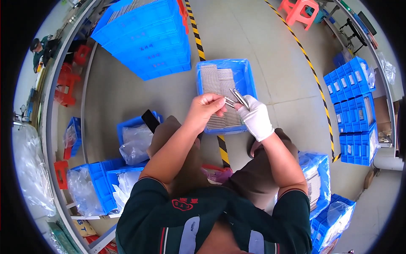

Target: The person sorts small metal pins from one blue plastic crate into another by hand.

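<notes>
My bare left hand (204, 111) is closed, thumb and fingertips pinching the end of a slim shiny metal piece (229, 101). Close beside it, my right hand (256, 119), in a white glove, grips a few similar long metal pieces (240, 98) that point up and to the left. Their exact kind is too small to make out. Both hands are over a blue plastic bin (252, 80) lined with clear film. Inside the bin, many thin silvery metal pieces (217, 80) lie stacked in tight rows; my hands hide part of them.
Tall stacked blue crates (156, 51) stand at the far left. More blue crates (353, 114) are stacked at the right. A lined bin (323, 169) sits by my right leg, and bins with plastic bags (137, 144) are at my left. Striped tape (223, 152) crosses the floor.
</notes>
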Action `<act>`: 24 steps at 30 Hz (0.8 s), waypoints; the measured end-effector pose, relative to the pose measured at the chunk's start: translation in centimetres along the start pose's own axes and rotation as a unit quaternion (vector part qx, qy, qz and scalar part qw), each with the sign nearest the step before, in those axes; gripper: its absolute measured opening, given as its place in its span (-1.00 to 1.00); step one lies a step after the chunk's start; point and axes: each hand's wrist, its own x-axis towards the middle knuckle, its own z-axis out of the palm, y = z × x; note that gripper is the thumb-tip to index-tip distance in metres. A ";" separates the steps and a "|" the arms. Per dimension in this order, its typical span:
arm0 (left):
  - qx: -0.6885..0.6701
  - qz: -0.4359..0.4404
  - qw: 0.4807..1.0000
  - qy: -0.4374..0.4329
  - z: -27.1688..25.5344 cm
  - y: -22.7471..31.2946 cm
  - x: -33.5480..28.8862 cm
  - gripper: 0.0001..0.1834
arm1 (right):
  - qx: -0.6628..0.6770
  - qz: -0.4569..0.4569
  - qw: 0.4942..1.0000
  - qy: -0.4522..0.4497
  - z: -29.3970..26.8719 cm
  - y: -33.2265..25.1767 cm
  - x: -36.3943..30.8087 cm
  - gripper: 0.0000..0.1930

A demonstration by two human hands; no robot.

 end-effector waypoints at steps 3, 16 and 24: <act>0.069 0.039 0.995 0.061 0.1 0.2 0.1 -0.81 | 0.000 0.015 1.000 -0.017 -0.2 -0.2 0.1 -0.85; 0.163 0.135 0.974 0.081 -0.1 -0.6 0.3 -0.85 | -0.102 -0.063 0.993 0.011 0.7 -0.1 -0.1 -0.83; 0.033 0.073 0.989 0.127 0.0 1.6 0.3 -0.84 | 0.137 0.096 0.978 -0.122 -0.4 0.1 0.2 -0.82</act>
